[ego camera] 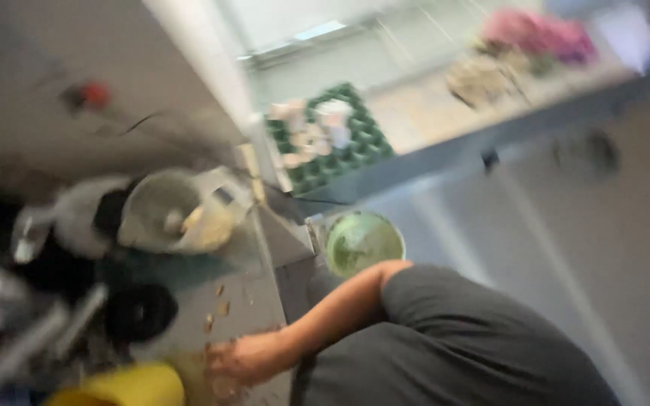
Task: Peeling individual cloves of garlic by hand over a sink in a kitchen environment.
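Note:
The whole view is blurred and tilted. My left hand (238, 357) reaches out from a grey sleeve and rests on a grey counter (253, 293), among small brownish scraps (220, 308). The blur hides whether its fingers hold anything. A yellow bowl (126, 385) stands just left of the hand. A round green bowl (362, 242) sits past my forearm, near the counter's corner. My right hand is out of view.
A pale jug (163, 210) with yellowish stuff beside it and a black round object (141, 312) stand on the counter's left. A green egg tray (332, 139) lies on a light shelf (445, 113), with pink things (536, 34) further along. Dark utensils crowd the far left.

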